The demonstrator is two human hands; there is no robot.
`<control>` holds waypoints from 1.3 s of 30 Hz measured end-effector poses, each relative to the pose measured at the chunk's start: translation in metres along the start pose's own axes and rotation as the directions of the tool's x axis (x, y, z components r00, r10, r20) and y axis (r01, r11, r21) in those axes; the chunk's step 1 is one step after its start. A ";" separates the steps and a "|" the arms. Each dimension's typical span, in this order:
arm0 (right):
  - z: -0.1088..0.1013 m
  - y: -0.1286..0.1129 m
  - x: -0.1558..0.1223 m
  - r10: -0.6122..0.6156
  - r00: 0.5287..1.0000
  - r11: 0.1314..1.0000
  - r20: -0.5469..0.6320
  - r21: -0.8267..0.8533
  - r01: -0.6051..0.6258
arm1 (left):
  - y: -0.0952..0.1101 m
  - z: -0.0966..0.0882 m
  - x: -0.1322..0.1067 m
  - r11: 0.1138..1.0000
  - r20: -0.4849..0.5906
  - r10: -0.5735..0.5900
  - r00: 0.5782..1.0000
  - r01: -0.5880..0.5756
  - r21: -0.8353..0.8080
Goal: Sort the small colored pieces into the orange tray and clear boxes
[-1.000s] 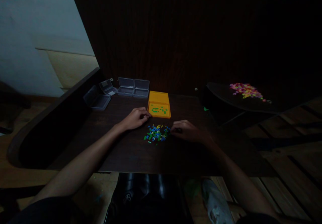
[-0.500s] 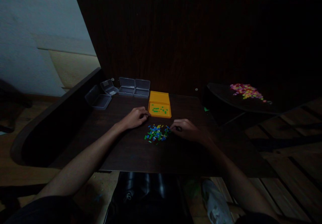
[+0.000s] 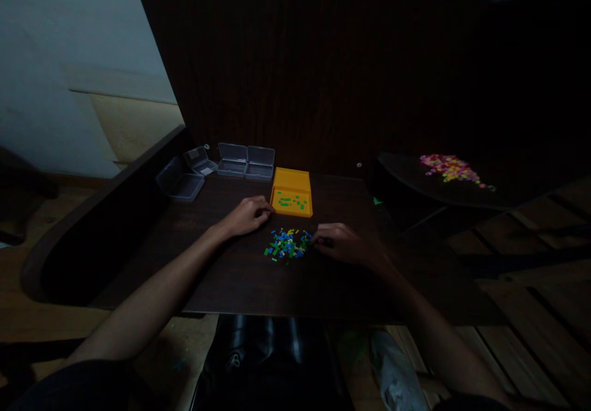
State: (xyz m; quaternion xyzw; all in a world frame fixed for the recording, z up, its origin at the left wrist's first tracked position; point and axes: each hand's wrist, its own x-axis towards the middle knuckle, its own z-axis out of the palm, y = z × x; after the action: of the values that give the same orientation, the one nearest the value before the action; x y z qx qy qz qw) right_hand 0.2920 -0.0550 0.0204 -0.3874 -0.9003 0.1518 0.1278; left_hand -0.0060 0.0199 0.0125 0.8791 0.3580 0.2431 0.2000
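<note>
A yellow box [image 3: 292, 212] lies with its lid folded back, and several small green pieces are scattered on its floor. My left hand [image 3: 250, 215] rests on the desk with its fingers drawn together, the fingertips at the box's near left corner. In front of the box is a loose pile of tiny plastic bricks [image 3: 289, 246] in blue, green, yellow and white. At the pile's right edge my right hand [image 3: 339, 242] is closed in a pinch, thumb and index finger low by the bricks. Whatever lies between those fingertips is too small and dark to make out.
Clear plastic cases [image 3: 246, 163] with raised lids stand along the desk's back left, with another open clear case [image 3: 182, 187] nearer the left side panel. On a dark surface to the right sits a heap of pink, red and yellow pieces [image 3: 451, 168].
My right hand has lowered very slightly beside the pile, its fingers still pinched. My left hand stays at the box corner. The whole view has shifted a little.
</note>
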 end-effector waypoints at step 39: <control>0.002 -0.008 0.016 0.064 0.997 0.997 0.044 -0.034 -0.062 | 0.004 -0.004 0.000 0.999 0.027 0.011 1.000 -0.012 0.045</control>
State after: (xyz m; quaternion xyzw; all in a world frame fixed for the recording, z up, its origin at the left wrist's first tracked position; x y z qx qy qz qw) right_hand 0.2756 -0.0492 0.0233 -0.4141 -0.8926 0.1497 0.0965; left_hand -0.0064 0.0179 0.0179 0.8885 0.3556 0.2245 0.1835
